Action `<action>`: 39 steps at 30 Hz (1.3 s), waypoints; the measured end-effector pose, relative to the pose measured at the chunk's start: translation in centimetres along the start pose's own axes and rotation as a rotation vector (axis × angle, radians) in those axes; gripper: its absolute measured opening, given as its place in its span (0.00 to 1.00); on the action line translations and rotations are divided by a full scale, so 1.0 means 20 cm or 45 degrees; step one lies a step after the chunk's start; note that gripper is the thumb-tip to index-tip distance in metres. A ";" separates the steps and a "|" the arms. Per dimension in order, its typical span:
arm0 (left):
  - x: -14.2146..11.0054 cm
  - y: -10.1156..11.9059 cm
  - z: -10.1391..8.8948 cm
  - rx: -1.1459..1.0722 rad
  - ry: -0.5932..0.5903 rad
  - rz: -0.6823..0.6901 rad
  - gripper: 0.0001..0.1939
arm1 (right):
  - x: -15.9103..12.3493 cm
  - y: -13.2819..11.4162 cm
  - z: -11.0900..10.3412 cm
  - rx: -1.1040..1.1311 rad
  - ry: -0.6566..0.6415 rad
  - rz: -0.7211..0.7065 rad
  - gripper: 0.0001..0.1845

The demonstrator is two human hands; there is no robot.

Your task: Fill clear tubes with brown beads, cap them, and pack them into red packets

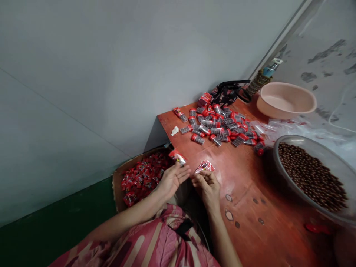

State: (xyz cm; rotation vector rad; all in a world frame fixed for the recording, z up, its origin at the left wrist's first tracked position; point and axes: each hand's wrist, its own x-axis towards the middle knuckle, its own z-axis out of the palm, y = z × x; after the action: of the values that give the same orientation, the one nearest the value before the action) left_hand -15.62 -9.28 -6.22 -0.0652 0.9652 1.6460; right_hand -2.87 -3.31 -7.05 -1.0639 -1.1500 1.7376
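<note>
My left hand [174, 180] is above the box side of the table corner, its palm turned up and fingers stretched out. Right at its fingertips is a small red-and-clear packet [178, 157]; whether the fingers still touch it I cannot tell. Thumb and fingers of my right hand [209, 187] pinch the near edge of a few flat red-printed packets [205, 166] at the table edge. Below and left of my left hand, a cardboard box [118, 191] holds a heap of red packets [143, 178].
On the red table [244, 174] lies a pile of red-capped clear tubes with brown balls [219, 126]. A tub [280, 167] of brown balls stands right, near a pink basin [286, 100], clear plastic pieces [319, 129] and a dark pouch [226, 92]. A wall [125, 74] rises behind.
</note>
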 end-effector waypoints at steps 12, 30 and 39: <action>0.16 -0.05 0.17 1.303 -0.486 0.745 0.18 | -0.02 -0.07 -0.24 -0.214 0.270 -0.073 0.14; 0.15 -0.07 0.22 1.045 -0.379 0.556 0.17 | 0.16 -0.12 -0.18 -0.108 0.124 -0.141 0.21; 0.24 -0.07 0.15 0.857 -0.350 -0.017 0.15 | 0.54 -0.36 -0.36 -1.421 0.248 -0.415 0.16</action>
State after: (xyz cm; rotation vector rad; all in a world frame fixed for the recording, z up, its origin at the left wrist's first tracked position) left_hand -14.71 -3.59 -7.52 0.5916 1.2454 1.2052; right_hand 1.24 10.78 -4.27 -1.4878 -2.0802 0.6308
